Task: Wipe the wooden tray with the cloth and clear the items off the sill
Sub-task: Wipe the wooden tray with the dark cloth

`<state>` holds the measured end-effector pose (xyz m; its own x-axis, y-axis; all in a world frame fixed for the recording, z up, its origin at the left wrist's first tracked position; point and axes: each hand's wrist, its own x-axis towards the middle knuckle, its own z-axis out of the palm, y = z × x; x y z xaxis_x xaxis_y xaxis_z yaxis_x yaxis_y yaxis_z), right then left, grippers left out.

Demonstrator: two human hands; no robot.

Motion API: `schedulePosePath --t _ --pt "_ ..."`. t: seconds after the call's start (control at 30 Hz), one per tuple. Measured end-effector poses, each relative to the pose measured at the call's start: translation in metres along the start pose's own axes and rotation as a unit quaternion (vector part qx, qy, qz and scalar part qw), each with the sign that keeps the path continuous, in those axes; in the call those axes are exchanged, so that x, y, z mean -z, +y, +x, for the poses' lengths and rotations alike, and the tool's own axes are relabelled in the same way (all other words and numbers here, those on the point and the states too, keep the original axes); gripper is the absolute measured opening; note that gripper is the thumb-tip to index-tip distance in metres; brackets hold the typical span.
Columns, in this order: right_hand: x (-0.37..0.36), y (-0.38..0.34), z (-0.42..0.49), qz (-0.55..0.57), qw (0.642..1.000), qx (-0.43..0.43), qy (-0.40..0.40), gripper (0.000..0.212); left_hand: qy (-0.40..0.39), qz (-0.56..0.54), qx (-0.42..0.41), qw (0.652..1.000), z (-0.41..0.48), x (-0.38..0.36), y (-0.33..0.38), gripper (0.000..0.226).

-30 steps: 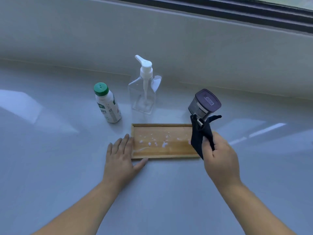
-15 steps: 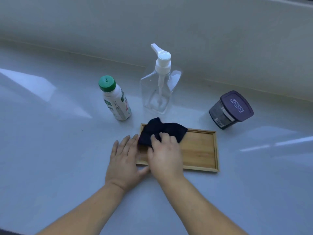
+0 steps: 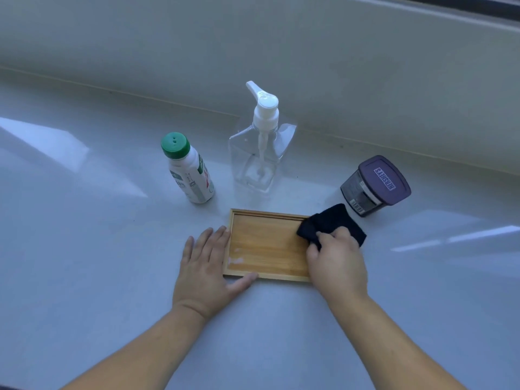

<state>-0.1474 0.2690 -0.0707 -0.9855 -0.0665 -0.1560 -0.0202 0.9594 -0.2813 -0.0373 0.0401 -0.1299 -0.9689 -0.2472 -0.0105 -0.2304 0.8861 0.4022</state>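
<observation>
A shallow wooden tray point(image 3: 264, 243) lies on the pale sill in front of me, with a small white smear near its left front corner. My right hand point(image 3: 336, 260) presses a dark navy cloth point(image 3: 332, 220) onto the tray's right end, covering that end. My left hand point(image 3: 208, 263) lies flat on the sill against the tray's left edge, fingers spread, thumb along the front rim, holding nothing. Behind the tray stand a white bottle with a green cap point(image 3: 188, 170), a clear pump dispenser point(image 3: 260, 147) and a dark jar with a purple lid point(image 3: 374, 184).
The sill point(image 3: 84, 249) is a glossy pale surface with bright window reflections. A pale wall point(image 3: 281, 52) rises just behind the three containers. Bare sill lies to the left and right of the tray.
The jar went from my right hand onto the sill at the back right. The cloth swept from the tray's left end to its right end, removing most white spots. The left hand stayed.
</observation>
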Motion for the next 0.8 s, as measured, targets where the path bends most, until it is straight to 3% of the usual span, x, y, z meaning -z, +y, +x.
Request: schedulePosePath --t 0.23,0.57,0.8 --pt "-0.048 -0.111 -0.011 0.091 0.976 0.188 -0.065 0.038 -0.005 0.002 -0.004 1.000 0.002 0.000 -0.002 0.091" --pt "-0.024 -0.080 -0.025 0.059 0.925 0.284 -0.245 0.033 -0.019 -0.025 0.014 0.999 0.001 0.003 0.001 0.092" --pt "-0.010 -0.087 -0.014 -0.006 0.906 0.323 -0.273 0.033 -0.018 -0.020 0.018 0.999 0.000 0.004 0.004 0.099"
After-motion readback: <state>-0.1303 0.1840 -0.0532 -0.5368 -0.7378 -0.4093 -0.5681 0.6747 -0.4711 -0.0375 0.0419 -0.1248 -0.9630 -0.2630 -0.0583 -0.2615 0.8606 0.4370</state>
